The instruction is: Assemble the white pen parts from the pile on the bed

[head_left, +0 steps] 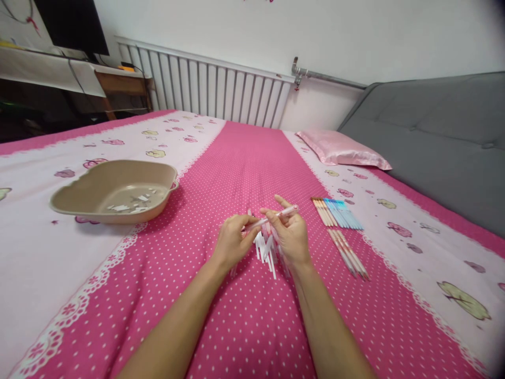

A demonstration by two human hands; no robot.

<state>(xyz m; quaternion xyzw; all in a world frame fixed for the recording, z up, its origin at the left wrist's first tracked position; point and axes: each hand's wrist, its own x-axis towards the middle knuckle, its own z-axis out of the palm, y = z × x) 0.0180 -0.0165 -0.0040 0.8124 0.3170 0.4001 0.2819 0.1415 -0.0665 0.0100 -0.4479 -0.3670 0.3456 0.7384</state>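
Note:
Both of my hands hold one pale pink pen [284,212] above the bed. My right hand [291,235] grips its middle, with the far end sticking out past my index finger. My left hand [231,241] pinches the near end. Below and between my hands lies a loose heap of white and pink pens [266,250] on the pink dotted bedspread [252,173]. To the right, sorted pens lie in rows: a tan and blue group [336,212] and a pink group [349,253].
A beige plastic basin [114,192] with small white scraps inside sits at the left on the bed. A pink pillow [342,149] and a grey headboard [434,137] are at the right. A white radiator [209,87] lines the far wall.

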